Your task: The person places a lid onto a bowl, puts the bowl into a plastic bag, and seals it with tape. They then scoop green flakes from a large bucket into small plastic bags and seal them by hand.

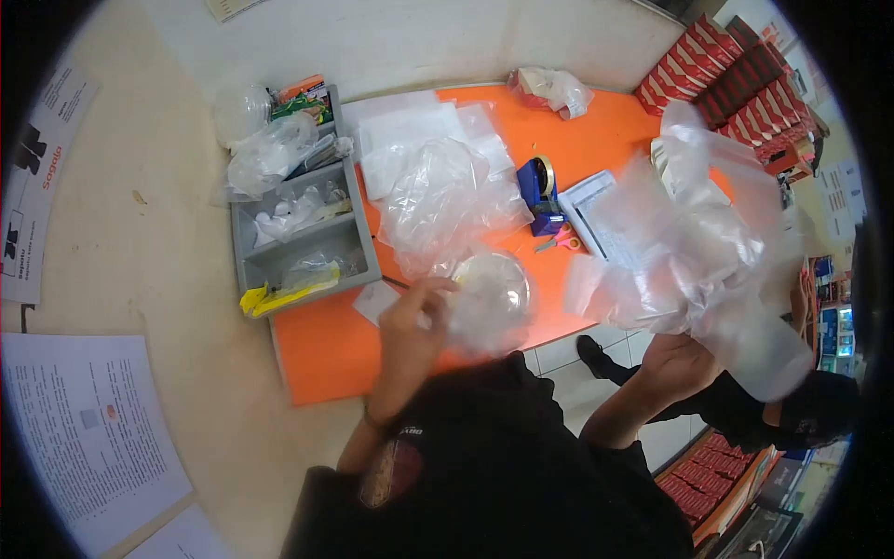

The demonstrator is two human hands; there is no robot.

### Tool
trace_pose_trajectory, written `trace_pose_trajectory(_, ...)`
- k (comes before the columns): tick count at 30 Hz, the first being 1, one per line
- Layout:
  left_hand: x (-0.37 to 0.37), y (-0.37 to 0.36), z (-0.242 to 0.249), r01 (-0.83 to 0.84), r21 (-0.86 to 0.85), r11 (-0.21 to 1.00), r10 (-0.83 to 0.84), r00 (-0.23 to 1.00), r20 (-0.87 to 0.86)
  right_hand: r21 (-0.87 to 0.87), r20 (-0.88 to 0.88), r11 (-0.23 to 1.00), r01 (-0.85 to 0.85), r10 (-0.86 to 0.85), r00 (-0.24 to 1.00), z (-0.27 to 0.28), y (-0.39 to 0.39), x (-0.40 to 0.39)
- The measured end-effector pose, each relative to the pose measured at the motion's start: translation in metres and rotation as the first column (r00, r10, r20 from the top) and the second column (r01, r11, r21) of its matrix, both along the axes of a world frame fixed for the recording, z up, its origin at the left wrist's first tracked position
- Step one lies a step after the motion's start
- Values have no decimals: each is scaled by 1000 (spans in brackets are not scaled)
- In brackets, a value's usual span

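Note:
My left hand [414,326] is closed in a pinch at the near edge of the orange table, fingertips at the side of a round, see-through plastic bag [492,303] that bulges over the edge. My right hand [680,363] is closed in a fist around the lower end of a large, blurred bunch of clear plastic bags [694,247]. This bunch spreads up and to the right across the table's right side. Crumpled clear plastic [438,196] lies between the hands, farther back, on flat white sheets [396,126].
A grey divided tray [303,238] with small packets stands at the left. A blue tape dispenser [542,197], pink scissors [561,239] and a printed paper [596,214] lie mid-table. Red boxes [689,61] are stacked at the back right. Another person's dark shoe [596,354] shows below.

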State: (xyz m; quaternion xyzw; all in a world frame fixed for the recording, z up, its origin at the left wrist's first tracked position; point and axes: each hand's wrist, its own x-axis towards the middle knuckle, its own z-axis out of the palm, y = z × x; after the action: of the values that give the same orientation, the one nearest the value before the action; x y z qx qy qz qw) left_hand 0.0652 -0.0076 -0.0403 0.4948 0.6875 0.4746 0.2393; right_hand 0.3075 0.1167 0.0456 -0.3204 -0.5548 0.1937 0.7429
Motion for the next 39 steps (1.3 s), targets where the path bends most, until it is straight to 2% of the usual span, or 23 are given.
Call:
trace_pose_trajectory(3,-19,-3,9,57,235,970,-190,779,598,148,-375,958,-246,284,883,3,-4,4)
trace_pose_trajectory(4,-19,-4,4,56,234,971,-189,780,596,246,129,962,-122,92,987,7,-2,8)
trace_pose_trajectory(6,-18,-5,-2,-60,318,946,-194,683,705,388,566,920,-58,-188,802,12,-9,1)
trace_pose_trajectory(9,-15,-11,-15,64,432,900,-361,663,655,-12,606,936,-351,286,742,22,-25,-38)
trace_pose_trajectory(10,-10,-9,-11,62,433,899,-361,665,654,-236,619,786,-571,574,535,24,-22,-41)
trace_pose_trajectory(13,6,-7,4,-63,529,846,-251,828,501,-566,711,529,-632,701,-49,-23,-10,-89)
trace_pose_trajectory(15,4,-7,6,76,558,827,-271,922,276,-717,677,443,-539,628,-384,-71,-4,-123)
trace_pose_trajectory(18,12,-3,28,147,532,834,-316,917,242,-626,768,501,-598,263,-584,-128,-12,-154)
trace_pose_trajectory(20,13,3,36,175,550,816,-317,932,174,-322,821,502,-802,-273,-501,-147,-20,-165)
trace_pose_trajectory(21,12,5,39,193,573,796,-311,943,115,90,480,226,-970,-863,-157,-151,-24,-171)
trace_pose_trajectory(22,10,3,41,217,568,794,-330,938,103,269,-135,-287,-920,-956,259,-154,-22,-177)
trace_pose_trajectory(23,6,-3,43,148,496,856,-221,971,91,240,-354,-478,-845,-853,382,-157,-24,-180)
trace_pose_trajectory(25,-3,-14,44,67,422,904,-107,992,72,219,-424,-541,-812,-802,420,-155,-24,-183)
trace_pose_trajectory(27,-15,-25,44,-76,327,942,69,997,32,244,-281,-429,-870,-889,360,-149,-12,-175)
trace_pose_trajectory(28,-16,-29,44,-83,324,942,75,997,37,205,280,65,-976,-960,-5,-138,-3,-163)
trace_pose_trajectory(29,-17,-31,46,-98,272,957,89,995,43,-93,696,467,-879,-601,-393,-127,7,-149)
trace_pose_trajectory(30,-18,-33,49,-107,219,970,100,994,46,-513,782,595,-618,27,-623,-110,16,-136)
trace_pose_trajectory(32,-18,-39,57,-98,133,986,97,995,14,-530,708,675,-514,18,-706,3,28,-99)
trace_pose_trajectory(33,-18,-43,60,-93,48,994,94,995,-15,-546,711,739,-395,159,-685,29,35,-87)
trace_pose_trajectory(35,-33,-58,60,-63,6,998,64,986,-152,-637,625,435,-637,774,-96,69,71,-37)
trace_pose_trajectory(36,-36,-66,59,-46,-39,998,33,959,-281,-504,737,648,-571,667,107,60,84,-17)
trace_pose_trajectory(38,-34,-73,31,-106,-84,991,51,868,-494,-385,843,860,-333,475,253,12,89,-4)
trace_pose_trajectory(39,-32,-70,20,-137,-101,985,51,804,-593,-490,817,798,-351,561,134,-44,90,3)
